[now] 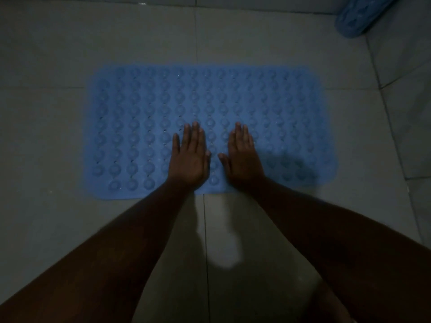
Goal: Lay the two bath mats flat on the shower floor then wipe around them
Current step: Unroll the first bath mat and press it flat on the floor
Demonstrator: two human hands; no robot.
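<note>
Both flat, empty palms, left hand [190, 157] and right hand [242, 158], pressed the spread mat [140, 113]; the second mat [356, 17] stood rolled at the floor's far-right corner, nearer the right.

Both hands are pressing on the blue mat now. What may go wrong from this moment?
1. The left hand and right hand press only near the middle of the mat's near edge, so its far corners may not stick flat.
2. The second mat is still in the far right corner, apparently not laid flat; it could be forgotten.
3. The floor is dim and no cloth is visible, so wiping may miss spots.
</note>
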